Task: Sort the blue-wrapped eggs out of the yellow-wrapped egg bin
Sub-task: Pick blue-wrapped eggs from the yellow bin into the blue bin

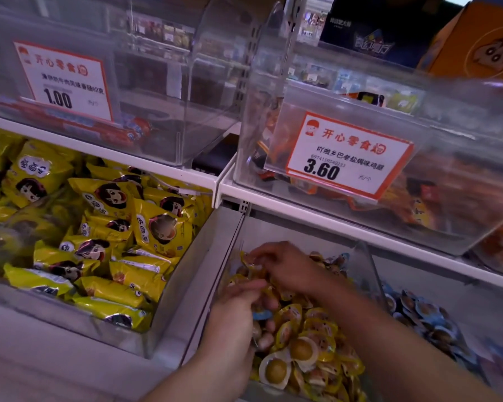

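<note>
From the head camera, your left hand (pixel 238 307) is curling its fingers round a clutch of eggs in the yellow-wrapped egg bin (pixel 370 274), a blue-wrapped egg (pixel 262 315) peeking out just beneath its fingers. Your right hand (pixel 285 266) is reaching further back in that bin, pinching a yellow-wrapped egg (pixel 249 261) at its fingertips. More blue-wrapped eggs (pixel 424 311) are lying in the neighbouring bin to the right.

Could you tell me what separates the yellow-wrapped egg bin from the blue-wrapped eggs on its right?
In the head view, only the yellow-wrapped egg bin's clear plastic side wall stands between it and the blue-wrapped eggs.
</note>
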